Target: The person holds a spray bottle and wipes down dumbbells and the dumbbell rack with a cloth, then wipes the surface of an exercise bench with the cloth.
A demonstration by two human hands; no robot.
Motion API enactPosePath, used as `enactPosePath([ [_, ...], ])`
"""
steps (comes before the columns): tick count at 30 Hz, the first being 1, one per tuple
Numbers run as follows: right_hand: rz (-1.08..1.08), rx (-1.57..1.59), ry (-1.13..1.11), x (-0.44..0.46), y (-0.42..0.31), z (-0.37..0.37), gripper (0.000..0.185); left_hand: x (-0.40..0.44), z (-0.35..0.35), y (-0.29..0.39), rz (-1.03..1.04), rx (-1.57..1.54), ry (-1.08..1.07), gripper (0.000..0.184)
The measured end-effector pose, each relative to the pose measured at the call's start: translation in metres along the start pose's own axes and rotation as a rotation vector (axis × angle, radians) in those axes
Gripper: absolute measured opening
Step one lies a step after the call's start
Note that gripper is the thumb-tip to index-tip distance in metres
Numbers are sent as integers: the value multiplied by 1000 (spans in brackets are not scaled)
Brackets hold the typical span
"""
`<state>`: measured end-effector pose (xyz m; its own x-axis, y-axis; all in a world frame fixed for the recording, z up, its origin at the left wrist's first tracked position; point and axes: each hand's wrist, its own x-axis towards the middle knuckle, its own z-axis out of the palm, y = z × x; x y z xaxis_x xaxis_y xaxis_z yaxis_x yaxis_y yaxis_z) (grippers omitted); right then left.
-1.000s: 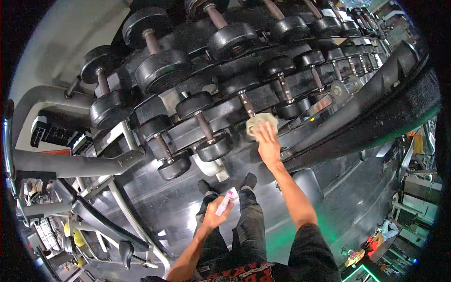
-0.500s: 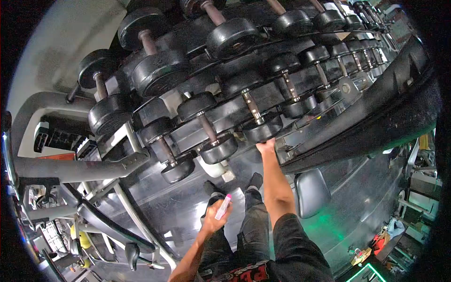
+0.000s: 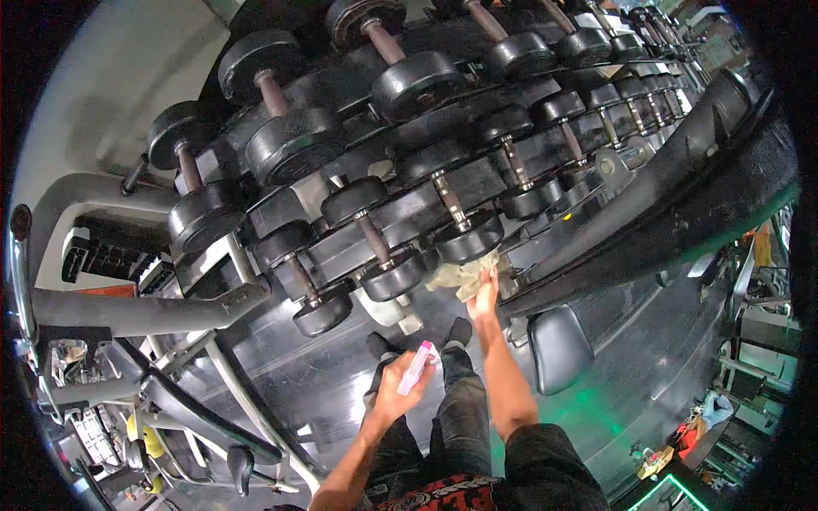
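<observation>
In my right hand (image 3: 483,296) is a crumpled, pale yellowish cloth (image 3: 460,278), gripped just below the near end of a black dumbbell (image 3: 470,238). The cloth meets or nearly meets that dumbbell's round head; I cannot tell which. My left hand (image 3: 394,393) is closed around a small pink-and-white bottle (image 3: 415,370), held tilted in front of my legs with its pink top upward. Left of the nearest dumbbell, another dumbbell (image 3: 392,277) rests on the same lower tier.
A black rack (image 3: 409,226) carries rows of dumbbells on two tiers. At right, a long black padded piece (image 3: 630,213) slants close to my right arm, above a dark seat pad (image 3: 560,349). Grey machine frame tubes (image 3: 153,311) stand at left.
My right hand has drawn slightly down from the dumbbell's head, and the cloth now shows in it. My left hand has shifted a little right and up with the bottle.
</observation>
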<state>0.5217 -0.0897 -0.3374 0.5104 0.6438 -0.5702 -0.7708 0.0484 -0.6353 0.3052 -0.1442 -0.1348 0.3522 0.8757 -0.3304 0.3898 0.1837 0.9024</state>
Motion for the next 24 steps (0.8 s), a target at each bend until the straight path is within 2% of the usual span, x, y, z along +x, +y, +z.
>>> enactPosePath([
  [2,34,1,-87,29,6,-10,33,-1,0,5,38,-5,-2,16],
  [4,339,239,180,62,16,-18,34,-3,1,3,76,-12,-3,16],
  [8,271,416,138,105,33,-14,38,-13,-2,-3,-16,26,-46,13],
  [9,165,377,145,93,29,-6,40,-14,-4,-1,-18,5,-43,13],
  [12,157,270,221,23,-20,28,35,-17,-11,11,41,36,-33,13],
  [15,-56,130,37,-36,-31,25,34,-15,-15,19,7,38,-83,14],
  [18,-30,126,2,-34,-18,-1,32,-12,-14,30,-4,7,-119,16],
  [19,-22,111,177,-27,-8,-5,32,-10,-15,35,-4,9,-124,16],
  [20,-12,115,176,-11,4,-17,32,-11,-15,36,-9,17,-119,16],
  [22,242,347,113,38,37,-49,30,-13,-15,37,14,41,-122,16],
  [23,251,366,59,59,62,-61,29,-14,-16,40,20,44,-116,17],
  [24,256,382,5,60,60,-43,29,-17,-16,38,15,45,-112,17],
])
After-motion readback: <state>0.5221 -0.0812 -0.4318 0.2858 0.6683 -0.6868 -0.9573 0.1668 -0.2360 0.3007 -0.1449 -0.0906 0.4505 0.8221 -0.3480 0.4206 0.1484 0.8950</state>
